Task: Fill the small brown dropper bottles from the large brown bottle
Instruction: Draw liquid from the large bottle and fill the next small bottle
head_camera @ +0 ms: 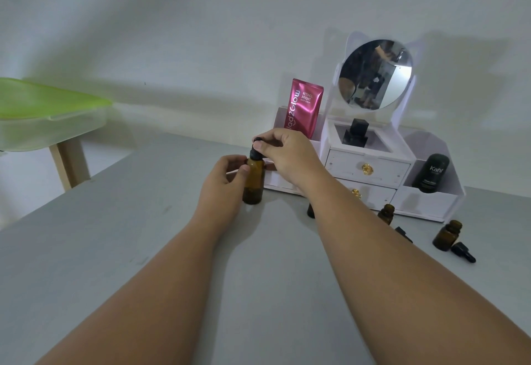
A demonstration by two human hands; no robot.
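Note:
The large brown bottle [254, 180] stands upright on the grey table [115, 235]. My left hand [227, 180] grips its body from the left. My right hand [284, 155] pinches the black dropper cap [255, 150] on its neck from above. To the right stand small brown dropper bottles without caps: one [386, 214] near the organizer, another [446, 235] further right. A third dark bottle [310, 211] is mostly hidden behind my right forearm. Two loose black dropper caps [463, 252] [403, 234] lie on the table beside them.
A white cosmetics organizer [370, 169] with drawers and a round mirror [375, 74] stands at the back right, holding a pink tube [304, 107], a black perfume bottle [356, 133] and a dark Kahf bottle [430, 173]. A green-topped stool [48, 111] stands at the left.

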